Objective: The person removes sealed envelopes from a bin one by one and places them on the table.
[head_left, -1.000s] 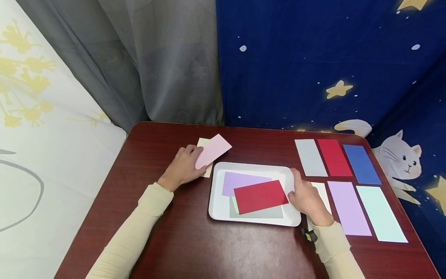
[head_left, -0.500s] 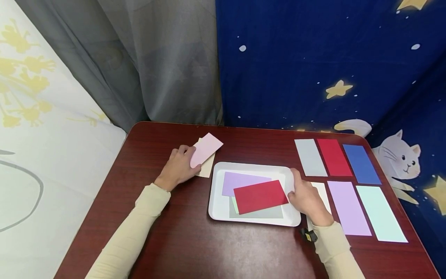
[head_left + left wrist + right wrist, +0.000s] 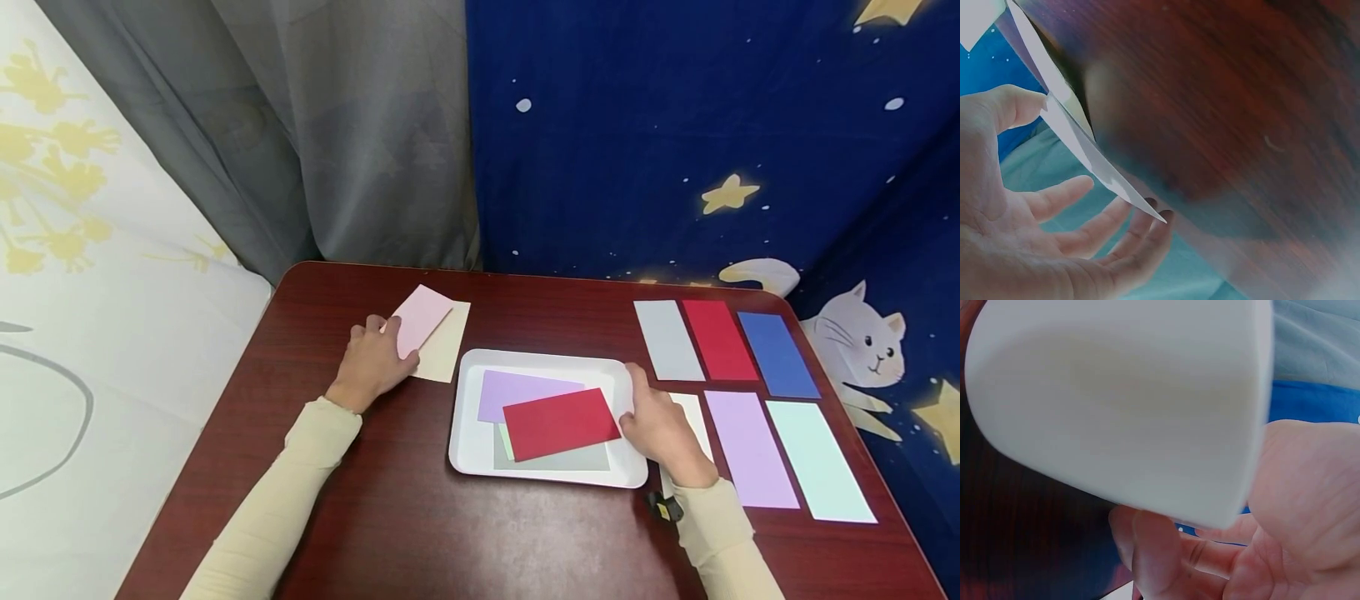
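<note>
A pale pink card (image 3: 420, 321) is pinched by my left hand (image 3: 371, 364) between the thumb and the fingers, at its left side. It overlaps a cream card (image 3: 442, 350) on the table. In the left wrist view the pink card (image 3: 1088, 153) appears nearly edge-on, slightly off the tabletop. My right hand (image 3: 663, 425) grips the right end of a white tray (image 3: 468, 454). Inside the tray, a red card (image 3: 562, 423) overlaps a lilac card (image 3: 517, 396), a grey card (image 3: 585, 460) and a green card (image 3: 506, 442). The tray's blank white outside (image 3: 1129, 425) fills much of the right wrist view.
Two rows of cards lie at the right: light grey (image 3: 669, 340), red (image 3: 720, 340) and blue (image 3: 780, 354) behind; white (image 3: 693, 408), lilac (image 3: 752, 450) and mint (image 3: 822, 461) in front. Curtains (image 3: 382, 142) hang beyond the brown table's (image 3: 420, 525) far edge.
My left hand has moved left with the pink card, uncovering more of the cream card beneath. The right hand and tray have stayed in place.
</note>
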